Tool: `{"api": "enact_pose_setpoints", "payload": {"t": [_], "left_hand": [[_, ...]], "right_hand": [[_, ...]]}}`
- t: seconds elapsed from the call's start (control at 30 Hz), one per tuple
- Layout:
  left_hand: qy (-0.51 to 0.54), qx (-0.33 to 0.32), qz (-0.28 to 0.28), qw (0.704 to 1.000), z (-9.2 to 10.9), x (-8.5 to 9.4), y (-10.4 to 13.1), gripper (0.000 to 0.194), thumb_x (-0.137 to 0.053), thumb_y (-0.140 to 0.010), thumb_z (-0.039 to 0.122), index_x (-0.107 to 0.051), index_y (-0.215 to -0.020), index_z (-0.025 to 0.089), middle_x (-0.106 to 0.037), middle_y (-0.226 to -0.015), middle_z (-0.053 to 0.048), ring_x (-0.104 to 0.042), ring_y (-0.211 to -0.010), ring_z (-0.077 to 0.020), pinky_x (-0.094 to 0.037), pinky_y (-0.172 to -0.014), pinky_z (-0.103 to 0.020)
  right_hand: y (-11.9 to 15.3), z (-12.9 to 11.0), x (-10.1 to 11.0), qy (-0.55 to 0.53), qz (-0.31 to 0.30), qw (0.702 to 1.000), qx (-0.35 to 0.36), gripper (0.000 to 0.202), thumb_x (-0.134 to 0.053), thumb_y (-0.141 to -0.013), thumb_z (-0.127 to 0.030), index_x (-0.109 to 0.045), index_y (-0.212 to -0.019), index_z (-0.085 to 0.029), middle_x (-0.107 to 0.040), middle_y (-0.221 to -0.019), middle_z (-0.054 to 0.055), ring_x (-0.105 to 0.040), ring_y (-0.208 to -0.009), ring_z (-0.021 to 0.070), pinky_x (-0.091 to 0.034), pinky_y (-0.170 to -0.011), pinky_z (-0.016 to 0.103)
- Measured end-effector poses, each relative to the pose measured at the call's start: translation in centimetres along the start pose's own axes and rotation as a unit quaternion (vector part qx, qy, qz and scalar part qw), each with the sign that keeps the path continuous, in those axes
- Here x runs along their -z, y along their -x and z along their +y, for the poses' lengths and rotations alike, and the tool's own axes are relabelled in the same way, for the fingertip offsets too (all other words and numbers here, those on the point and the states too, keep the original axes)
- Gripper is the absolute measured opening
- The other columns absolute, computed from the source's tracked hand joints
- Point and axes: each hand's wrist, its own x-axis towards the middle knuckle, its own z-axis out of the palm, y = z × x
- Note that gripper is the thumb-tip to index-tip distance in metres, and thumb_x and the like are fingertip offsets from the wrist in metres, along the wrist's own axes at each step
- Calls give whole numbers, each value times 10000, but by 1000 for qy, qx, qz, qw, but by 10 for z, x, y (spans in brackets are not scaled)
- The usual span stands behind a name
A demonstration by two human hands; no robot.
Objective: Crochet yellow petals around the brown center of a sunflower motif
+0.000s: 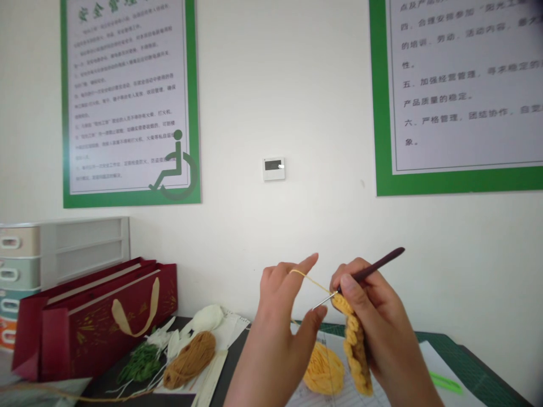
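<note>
A crochet hook (pixel 379 264) with a dark handle and thin metal shaft is in my right hand (pixel 377 316), whose thumb and fingers are closed round it. The same hand pinches the top of a yellow and brown crocheted strip (pixel 353 345), which hangs down below. My left hand (pixel 282 322) is to the left, index finger raised with yellow yarn running over it to the strip. Its thumb is close to the hook's metal tip. Behind and below the hands lies a yellow yarn ball (pixel 324 368) on a printed sheet.
At left stand a dark red gift bag (pixel 110 322) and a drawer unit (pixel 85 243). Brown yarn (pixel 190 359), green yarn (pixel 139 362) and white yarn (pixel 207 318) lie beside it. A green cutting mat (pixel 479 367) and a bright green clip-like item (pixel 445 382) are at right.
</note>
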Motion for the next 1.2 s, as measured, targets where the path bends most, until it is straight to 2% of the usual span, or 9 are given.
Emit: {"api": "enact_pose_setpoints", "payload": {"t": [0.07, 0.17, 0.27, 0.37, 0.5, 0.6, 0.73, 0.93, 1.2], "left_hand": [[-60, -10, -25, 998, 1, 3, 2, 713, -602, -916, 77, -478, -1543, 393, -586, -1339, -107, -457, -1292, -328, -343, -1124, -570], [14, -10, -80, 997, -2, 6, 1, 578, -635, -943, 150, -561, -1476, 361, -614, -1268, -99, -520, -1247, -300, -374, -1122, -526], [160, 26, 34, 986, -4, 4, -2, 553, -639, -980, 228, -485, -1506, 300, -655, -1145, -74, -595, -1148, -243, -403, -1108, -460], [280, 60, 103, 952, 3, -3, -3, 540, -684, -956, 215, -519, -1467, 278, -681, -1038, -48, -628, -1051, -212, -461, -1015, -393], [449, 116, 29, 886, 17, -11, -3, 743, -834, -805, 146, -505, -1464, 238, -735, -969, -55, -684, -915, -207, -521, -897, -365], [470, 130, 40, 872, 23, -16, -4, 868, -876, -731, 88, -470, -1480, 255, -733, -906, -26, -675, -806, -173, -539, -793, -318], [459, 139, 65, 875, 27, -18, -6, 830, -848, -737, 61, -470, -1457, 229, -693, -801, 11, -625, -652, -141, -536, -610, -265], [459, 155, 51, 873, 23, -12, -6, 783, -852, -760, 98, -469, -1438, 177, -688, -734, 24, -648, -577, -148, -551, -586, -288], [504, 166, 14, 848, 17, -7, -6, 696, -853, -765, 89, -530, -1380, 140, -696, -715, 18, -663, -584, -159, -565, -581, -301]], "right_hand": [[-1, 0, 2, 4, -7, 1000, 5, 304, -701, -912, -485, -618, -787, -221, -521, -742, -23, -443, -633, 107, -406, -567, 215], [-1, -2, 6, 17, -9, 1000, 4, 299, -705, -910, -482, -618, -803, -216, -520, -745, -24, -437, -627, 105, -386, -555, 211], [-1, -4, 8, 15, -5, 1000, -18, 308, -710, -903, -493, -606, -807, -219, -510, -741, -30, -420, -625, 106, -358, -547, 211], [-1, -5, 7, 8, -2, 1000, -15, 307, -713, -901, -491, -604, -804, -221, -526, -744, -30, -422, -622, 104, -359, -544, 206], [-2, -2, 5, -7, -9, 1000, 9, 275, -712, -908, -462, -618, -799, -228, -559, -755, -25, -489, -638, 110, -421, -563, 205], [-1, 1, 2, -27, -25, 999, -1, 271, -708, -912, -466, -622, -805, -232, -568, -733, -26, -512, -614, 109, -447, -544, 206], [2, -1, -2, -62, -47, 997, -23, 269, -708, -913, -463, -618, -812, -230, -556, -690, -34, -515, -548, 102, -453, -482, 207], [4, -5, -6, -78, -40, 996, -24, 235, -708, -919, -432, -647, -821, -227, -601, -764, -14, -532, -554, 92, -460, -462, 194], [3, 8, -2, -141, -94, 986, 7, 130, -634, -971, -395, -639, -942, -268, -666, -879, 0, -614, -516, 112, -511, -436, 238]]}}
